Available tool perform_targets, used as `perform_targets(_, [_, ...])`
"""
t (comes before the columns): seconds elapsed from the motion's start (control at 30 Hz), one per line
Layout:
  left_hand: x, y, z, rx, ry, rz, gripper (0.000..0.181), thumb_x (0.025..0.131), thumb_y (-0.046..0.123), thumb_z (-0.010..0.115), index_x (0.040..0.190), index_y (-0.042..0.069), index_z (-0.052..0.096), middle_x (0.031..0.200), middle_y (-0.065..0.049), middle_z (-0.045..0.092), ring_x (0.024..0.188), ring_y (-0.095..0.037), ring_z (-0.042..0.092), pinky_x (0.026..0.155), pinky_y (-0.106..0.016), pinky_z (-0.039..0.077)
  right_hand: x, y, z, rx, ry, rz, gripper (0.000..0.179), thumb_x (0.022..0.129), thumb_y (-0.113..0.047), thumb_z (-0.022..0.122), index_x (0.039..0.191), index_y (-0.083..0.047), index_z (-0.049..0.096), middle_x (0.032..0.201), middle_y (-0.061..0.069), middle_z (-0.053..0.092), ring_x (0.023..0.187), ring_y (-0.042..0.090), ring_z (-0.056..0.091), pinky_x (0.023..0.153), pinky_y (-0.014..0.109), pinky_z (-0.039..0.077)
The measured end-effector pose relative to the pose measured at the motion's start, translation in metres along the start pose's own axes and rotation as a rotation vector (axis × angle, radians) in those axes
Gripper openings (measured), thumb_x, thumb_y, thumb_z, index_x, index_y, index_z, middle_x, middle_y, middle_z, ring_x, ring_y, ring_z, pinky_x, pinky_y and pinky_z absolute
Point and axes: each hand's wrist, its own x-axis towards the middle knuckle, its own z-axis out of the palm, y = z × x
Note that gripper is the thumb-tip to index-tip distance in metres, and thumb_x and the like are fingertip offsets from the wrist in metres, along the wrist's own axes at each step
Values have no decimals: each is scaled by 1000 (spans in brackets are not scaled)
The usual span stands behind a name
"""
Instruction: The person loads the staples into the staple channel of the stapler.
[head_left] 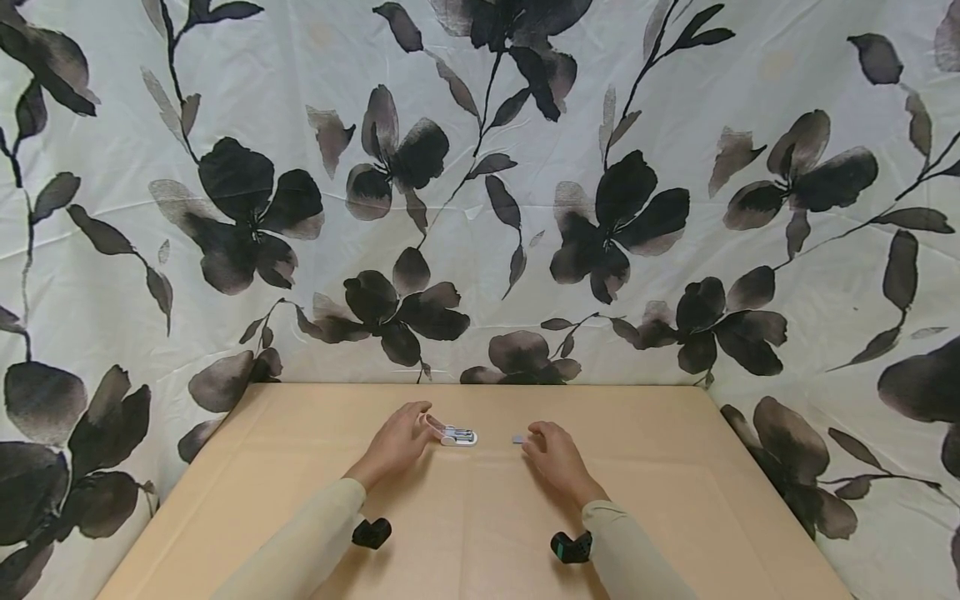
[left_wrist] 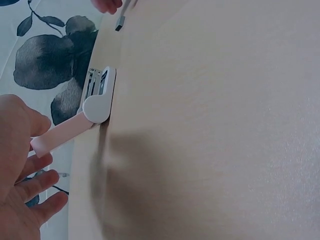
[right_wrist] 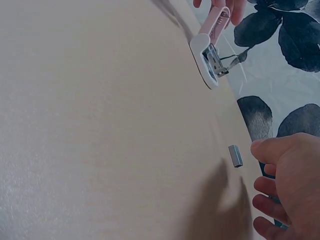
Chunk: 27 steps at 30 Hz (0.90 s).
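Observation:
A small stapler (head_left: 457,437) with a white base and a pink handle lies on the table, folded open so its metal magazine shows. My left hand (head_left: 393,442) pinches the end of the pink handle (left_wrist: 60,135) between thumb and fingers, the other fingers spread below it. To the right of the stapler, a short grey strip of staples (right_wrist: 235,156) rests on the tabletop. Just beside that strip hovers my right hand (head_left: 558,460), its thumb tip close to it and its fingers loosely bent around nothing.
A light wood-coloured table (head_left: 465,533) extends under both hands, its far edge just beyond the stapler. Behind it hangs a white cloth (head_left: 495,250) printed with dark flowers. Black wrist devices (head_left: 372,533) sit at both sleeves.

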Motion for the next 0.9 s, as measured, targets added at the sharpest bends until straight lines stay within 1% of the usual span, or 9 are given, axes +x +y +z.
perform_targets(0.2, [0,0,0,-13,-2,-2,49,100,18,66,145,3,54,149,-18,56,141,-39,51,116,-56,41,1,3,1,-12,11,-27,31,96,-12,71,124,2,66,125,19,68,120,38,63,105,55,51])
perform_targets(0.43, [1,-1,1,-20,-4,-11,48,100,16,65,145,2,54,147,-19,57,138,-39,53,115,-56,42,2,4,3,-4,15,-23,29,96,-11,71,122,1,67,123,18,69,118,36,64,105,53,51])
perform_targets(0.7, [2,-1,2,-32,-8,-6,49,100,15,65,145,0,53,145,-19,59,137,-39,55,115,-56,42,2,2,3,-4,23,-44,27,95,-9,72,119,1,68,120,17,69,113,34,66,102,52,53])
perform_targets(0.9, [3,-2,3,-37,-15,-23,48,100,15,66,145,1,53,144,-19,59,135,-39,56,114,-56,43,3,2,4,-9,22,-42,26,95,-8,72,119,1,69,120,17,69,112,34,66,102,51,53])
